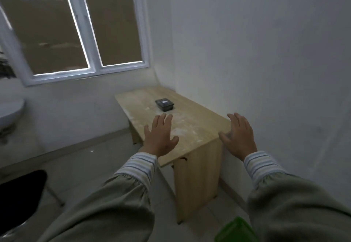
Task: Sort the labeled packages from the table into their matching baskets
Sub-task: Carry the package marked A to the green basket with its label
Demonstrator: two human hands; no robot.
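One dark package (164, 104) with a small pale label on top lies on the far half of a light wooden table (197, 125) set in the room's corner. My left hand (161, 136) is stretched out over the table's near left part, fingers apart, holding nothing. My right hand (239, 134) hovers beyond the table's near right corner, also spread and empty. Both hands are well short of the package. A bright green basket corner (234, 230) shows on the floor at the bottom, partly hidden by my right sleeve.
White walls close the table in at the back and right. A window (91, 32) fills the upper left. A white basin (9, 112) sticks out at the left edge, and a black chair seat (20, 194) stands at lower left on the tiled floor.
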